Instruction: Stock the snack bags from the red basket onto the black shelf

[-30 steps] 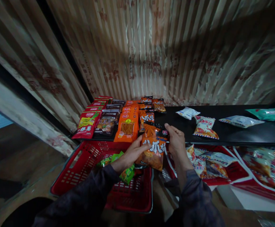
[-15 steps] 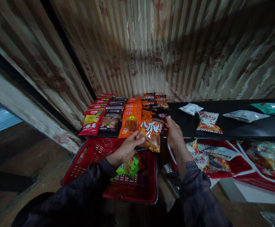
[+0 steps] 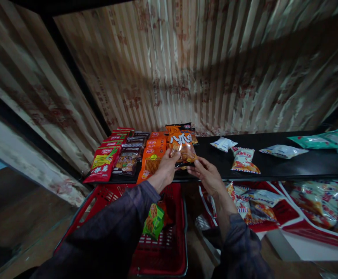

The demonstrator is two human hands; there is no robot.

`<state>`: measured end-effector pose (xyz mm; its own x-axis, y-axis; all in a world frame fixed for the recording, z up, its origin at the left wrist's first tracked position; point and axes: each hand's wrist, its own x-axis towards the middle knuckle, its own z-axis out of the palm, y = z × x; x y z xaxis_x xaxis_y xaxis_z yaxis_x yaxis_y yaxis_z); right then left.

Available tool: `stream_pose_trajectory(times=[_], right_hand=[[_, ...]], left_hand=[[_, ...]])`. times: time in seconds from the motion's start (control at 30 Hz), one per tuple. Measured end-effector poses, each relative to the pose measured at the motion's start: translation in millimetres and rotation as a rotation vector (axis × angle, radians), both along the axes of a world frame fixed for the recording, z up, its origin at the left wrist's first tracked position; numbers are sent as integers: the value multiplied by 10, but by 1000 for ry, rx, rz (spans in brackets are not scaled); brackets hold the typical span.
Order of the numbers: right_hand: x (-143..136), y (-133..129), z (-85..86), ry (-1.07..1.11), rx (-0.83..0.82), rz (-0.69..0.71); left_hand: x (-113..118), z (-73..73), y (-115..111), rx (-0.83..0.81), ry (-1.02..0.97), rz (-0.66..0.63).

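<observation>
An orange snack bag point(image 3: 183, 149) with a clear lower part is held between my two hands above the shelf's front edge. My left hand point(image 3: 166, 170) grips its lower left side, thumb on the front. At the lower right corner, the fingers of my right hand point(image 3: 208, 174) pinch the bag's edge. Behind it, similar orange bags are mostly hidden. To the left stand overlapping rows: orange packets with sticks pictured point(image 3: 153, 161), dark brown packets point(image 3: 126, 159) and red packets point(image 3: 104, 159).
White-and-red snack bags point(image 3: 245, 160) and teal packets point(image 3: 328, 140) lie along the black shelf point(image 3: 212, 166). Below is a red basket point(image 3: 175, 261) holding a green snack packet point(image 3: 155, 221). Red-and-white boxes point(image 3: 291, 211) with bags stand at lower right. A corrugated panel point(image 3: 186, 69) backs the shelf.
Both hands have moved the orange bag back over the shelf, toward the row of similar bags. My right hand has shifted from its upper right side to the lower right corner. The view has tilted.
</observation>
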<state>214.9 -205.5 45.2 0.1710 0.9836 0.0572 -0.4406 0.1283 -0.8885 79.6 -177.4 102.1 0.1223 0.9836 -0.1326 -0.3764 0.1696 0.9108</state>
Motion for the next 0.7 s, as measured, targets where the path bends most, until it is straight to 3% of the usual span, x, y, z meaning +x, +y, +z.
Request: stream_pose_trajectory(times=[0.2, 0.43, 0.57, 0.7], right_hand=[[184, 70, -67, -180, -98, -238], [558, 107, -294, -150, -173, -472], [730, 127, -448, -139, -201, -537], [793, 191, -575, -86, -242, -586]], left_hand=[[277, -161, 91, -67, 16, -43], [840, -413, 276, -157, 111, -35], [1119, -494, 371, -187, 168, -23], [1213, -514, 462, -201, 234, -26]])
